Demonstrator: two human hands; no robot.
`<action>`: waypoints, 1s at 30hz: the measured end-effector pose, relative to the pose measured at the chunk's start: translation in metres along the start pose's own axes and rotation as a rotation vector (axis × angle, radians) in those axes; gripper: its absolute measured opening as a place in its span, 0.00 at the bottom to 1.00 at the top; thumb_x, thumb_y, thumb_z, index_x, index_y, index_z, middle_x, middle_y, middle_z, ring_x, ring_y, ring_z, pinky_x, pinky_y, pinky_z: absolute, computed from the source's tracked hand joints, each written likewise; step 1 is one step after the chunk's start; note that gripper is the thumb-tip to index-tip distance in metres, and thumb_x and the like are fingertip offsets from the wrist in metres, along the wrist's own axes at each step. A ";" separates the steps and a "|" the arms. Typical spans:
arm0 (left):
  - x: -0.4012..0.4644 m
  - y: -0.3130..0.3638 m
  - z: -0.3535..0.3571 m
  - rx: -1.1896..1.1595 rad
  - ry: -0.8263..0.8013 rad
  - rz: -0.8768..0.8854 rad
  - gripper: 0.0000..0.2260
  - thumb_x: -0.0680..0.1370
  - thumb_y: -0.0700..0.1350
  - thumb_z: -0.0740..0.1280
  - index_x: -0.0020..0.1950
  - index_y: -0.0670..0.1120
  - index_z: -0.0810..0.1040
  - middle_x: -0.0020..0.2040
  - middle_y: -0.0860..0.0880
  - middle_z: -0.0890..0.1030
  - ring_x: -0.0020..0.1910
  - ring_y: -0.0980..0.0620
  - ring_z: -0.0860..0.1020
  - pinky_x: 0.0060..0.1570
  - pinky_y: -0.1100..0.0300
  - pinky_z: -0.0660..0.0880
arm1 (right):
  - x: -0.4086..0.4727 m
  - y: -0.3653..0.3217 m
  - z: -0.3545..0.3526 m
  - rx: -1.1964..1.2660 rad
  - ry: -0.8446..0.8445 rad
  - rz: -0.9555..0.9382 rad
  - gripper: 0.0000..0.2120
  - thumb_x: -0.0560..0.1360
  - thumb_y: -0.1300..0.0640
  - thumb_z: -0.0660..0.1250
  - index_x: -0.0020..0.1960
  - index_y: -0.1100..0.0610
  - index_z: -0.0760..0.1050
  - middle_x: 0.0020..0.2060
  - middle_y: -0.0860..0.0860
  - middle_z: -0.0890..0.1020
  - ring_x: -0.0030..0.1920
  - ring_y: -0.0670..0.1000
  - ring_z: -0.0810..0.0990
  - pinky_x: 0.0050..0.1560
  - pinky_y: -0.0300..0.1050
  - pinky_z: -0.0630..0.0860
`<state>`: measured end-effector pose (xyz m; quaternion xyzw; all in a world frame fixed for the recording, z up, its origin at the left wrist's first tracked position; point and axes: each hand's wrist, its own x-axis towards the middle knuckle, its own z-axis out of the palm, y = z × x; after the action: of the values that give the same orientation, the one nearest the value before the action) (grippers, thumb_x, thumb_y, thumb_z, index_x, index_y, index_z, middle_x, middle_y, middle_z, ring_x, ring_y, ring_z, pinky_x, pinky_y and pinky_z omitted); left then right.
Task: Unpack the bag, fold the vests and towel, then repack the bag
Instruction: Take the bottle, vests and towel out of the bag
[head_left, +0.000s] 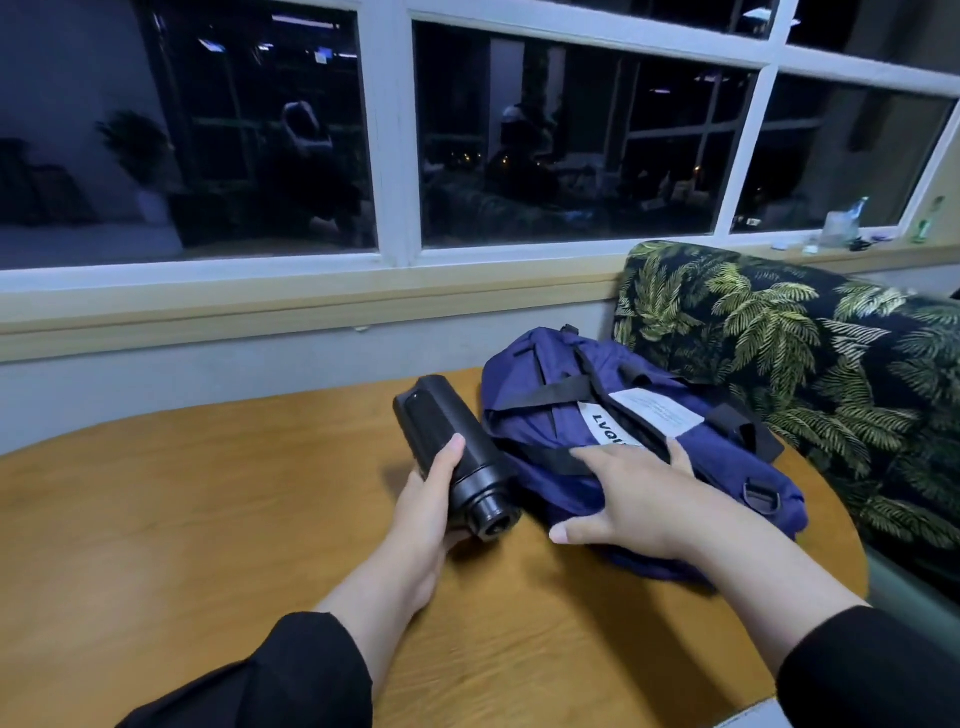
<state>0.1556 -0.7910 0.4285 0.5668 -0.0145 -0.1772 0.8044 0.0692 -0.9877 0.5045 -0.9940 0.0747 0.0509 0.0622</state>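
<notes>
The soft navy-blue fabric bag (623, 441) lies bulging under the right hand (639, 499), whose spread fingers press flat on it. Beside it, the left hand (426, 509) grips a black cylindrical bottle (452, 457). No vests or towel show; whether unpacking has barely begun or repacking is ending, I cannot tell.

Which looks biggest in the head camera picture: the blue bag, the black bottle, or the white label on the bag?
1. Blue bag
2. Black bottle
3. White label

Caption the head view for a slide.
Left hand grips a black bottle while the right hand rests flat on the blue bag on a wooden table.
</notes>
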 end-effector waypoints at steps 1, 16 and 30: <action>0.000 0.003 -0.005 -0.056 0.004 -0.004 0.29 0.74 0.66 0.70 0.70 0.51 0.74 0.58 0.45 0.85 0.56 0.41 0.84 0.62 0.35 0.77 | 0.000 -0.014 0.001 0.081 0.058 -0.070 0.50 0.68 0.24 0.65 0.81 0.45 0.54 0.79 0.44 0.62 0.79 0.48 0.59 0.80 0.62 0.43; -0.004 0.070 -0.057 -0.506 0.019 -0.145 0.30 0.79 0.66 0.64 0.62 0.40 0.81 0.55 0.40 0.86 0.50 0.44 0.86 0.48 0.52 0.84 | 0.069 -0.163 0.056 0.843 0.543 -0.255 0.40 0.64 0.48 0.82 0.70 0.43 0.64 0.62 0.41 0.68 0.62 0.38 0.71 0.63 0.35 0.70; 0.104 0.053 -0.167 1.120 0.233 0.359 0.17 0.83 0.53 0.64 0.70 0.51 0.75 0.64 0.51 0.79 0.64 0.51 0.76 0.63 0.57 0.71 | 0.229 -0.172 -0.048 0.335 0.473 -0.077 0.36 0.65 0.36 0.75 0.66 0.49 0.68 0.58 0.54 0.76 0.56 0.58 0.76 0.56 0.54 0.77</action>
<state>0.3049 -0.6552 0.3993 0.9089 -0.1128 0.0596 0.3970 0.3255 -0.8578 0.5462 -0.9562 0.0568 -0.1976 0.2081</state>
